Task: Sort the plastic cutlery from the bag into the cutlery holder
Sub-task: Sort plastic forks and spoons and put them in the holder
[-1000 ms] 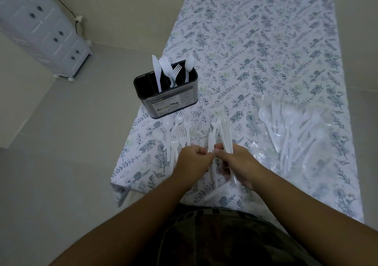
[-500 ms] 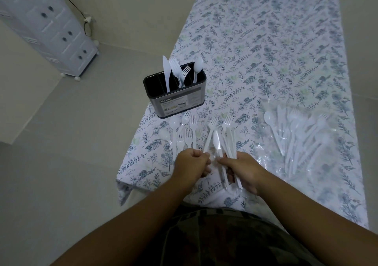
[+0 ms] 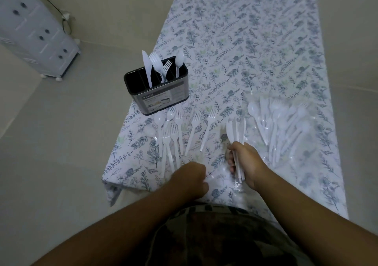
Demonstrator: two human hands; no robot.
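Right hand (image 3: 246, 161) was gripping a bunch of knives (image 3: 235, 134), down-right of the cutlery holder (image 3: 157, 94). Left hand (image 3: 191, 178) sat curled, empty-looking. Loose forks (image 3: 178, 130) lay just below the holder.

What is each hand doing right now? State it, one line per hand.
Left hand: fingers curled, holding nothing visible.
Right hand: gripping a bundle of white plastic knives.
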